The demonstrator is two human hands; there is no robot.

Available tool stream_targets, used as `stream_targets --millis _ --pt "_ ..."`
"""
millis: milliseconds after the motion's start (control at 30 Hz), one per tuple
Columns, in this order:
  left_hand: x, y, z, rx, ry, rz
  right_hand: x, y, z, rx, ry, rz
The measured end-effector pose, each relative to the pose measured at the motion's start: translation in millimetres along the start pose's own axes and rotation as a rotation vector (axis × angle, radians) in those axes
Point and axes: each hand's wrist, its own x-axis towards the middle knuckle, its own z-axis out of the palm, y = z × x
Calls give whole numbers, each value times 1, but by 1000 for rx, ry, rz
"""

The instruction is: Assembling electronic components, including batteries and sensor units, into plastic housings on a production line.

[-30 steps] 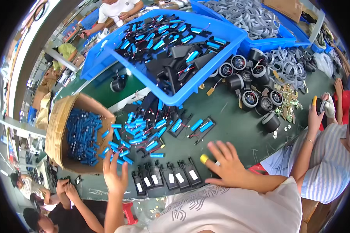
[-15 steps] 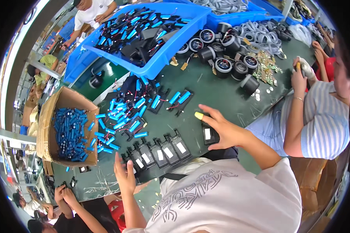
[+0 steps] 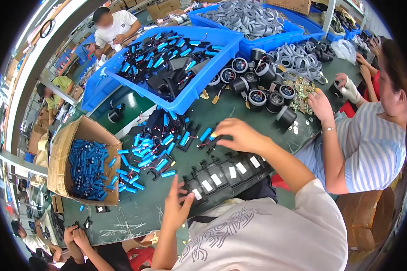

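Note:
In the head view my right hand (image 3: pixel 242 135), a yellow cover on one finger, reaches over the green table. Its fingers and thumb close around a black plastic holder (image 3: pixel 210 148) with a blue cylindrical battery (image 3: pixel 205 134) beside it; part of the holder is hidden by the hand. My left hand (image 3: pixel 177 205) is open, fingers apart, beside the left end of a row of flat black cases (image 3: pixel 217 179) with white labels. These cases lie side by side near the table's front edge.
Loose blue batteries and black holders (image 3: pixel 153 144) lie left of centre. A cardboard box (image 3: pixel 59 167) of batteries stands at the left, and a blue bin (image 3: pixel 181 106) behind. Round black units (image 3: pixel 276 103) and grey rings are farther right. A co-worker (image 3: pixel 371 149) sits at the right.
My right hand has left the single case at the right, now in line with the row, and moved to the black holder. My left hand stays near the row's left end.

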Motion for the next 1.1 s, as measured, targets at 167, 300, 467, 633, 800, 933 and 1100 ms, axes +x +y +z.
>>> stream_targets --millis 167,300,467,633,800,933,1100 --pt "41 20 -12 225 85 162 30 12 43 -298 -288 -101" --pt "101 37 -9 202 189 443 26 12 33 60 -110 146" --pt "189 63 50 242 57 711 -4 24 -12 879 243 372" --pt "240 95 122 228 -186 728 -46 26 -41 1078 925 336" --pt "277 85 160 245 -151 1117 -60 25 -56 813 997 606" --pt "269 90 148 107 -99 1143 -59 31 -48 620 961 627" --pt "233 82 127 -671 -241 336 -51 39 -49 122 768 528"
